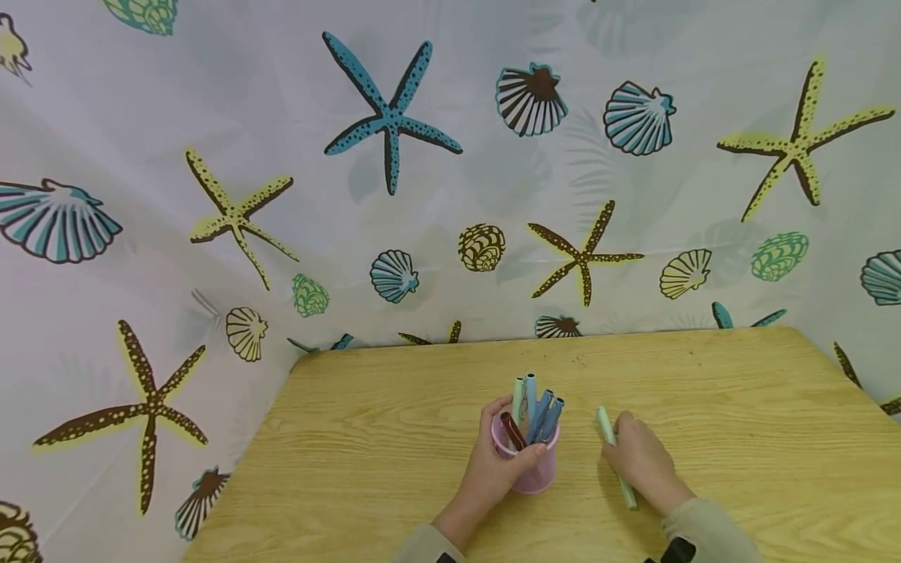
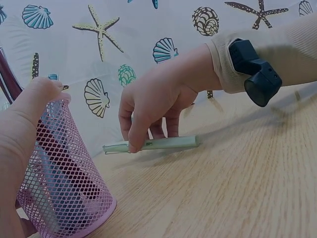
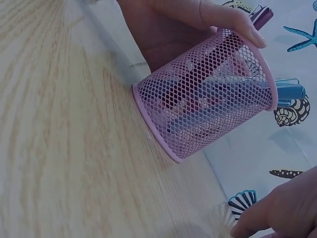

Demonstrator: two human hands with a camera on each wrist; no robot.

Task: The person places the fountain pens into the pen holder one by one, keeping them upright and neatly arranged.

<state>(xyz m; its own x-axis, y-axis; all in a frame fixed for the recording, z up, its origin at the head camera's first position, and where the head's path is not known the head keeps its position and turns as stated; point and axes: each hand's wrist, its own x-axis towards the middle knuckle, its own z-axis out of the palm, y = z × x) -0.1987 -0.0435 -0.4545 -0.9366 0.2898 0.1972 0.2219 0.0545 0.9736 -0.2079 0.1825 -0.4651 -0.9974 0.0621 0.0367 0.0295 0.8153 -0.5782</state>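
My left hand (image 1: 490, 469) grips a pink mesh pen cup (image 1: 537, 477), its fingers and thumb wrapped about the sides near the rim. Inside the cup stand several pens: a pale green pen (image 1: 518, 397), some blue pens (image 1: 554, 417) and a dark red pen (image 1: 512, 430). To the right of the cup, my right hand (image 1: 642, 460) pinches another pale green pen (image 2: 171, 143) from above, low at the tabletop. This pen lies nearly level in the left wrist view; whether it touches the wood I cannot tell. In the right wrist view it is hidden.
The wooden table (image 1: 380, 430) extends to both sides of the hands. A pale cloth (image 1: 450, 188) printed with starfish and shells hangs behind and beside it. A black camera (image 2: 255, 72) is strapped over the right sleeve.
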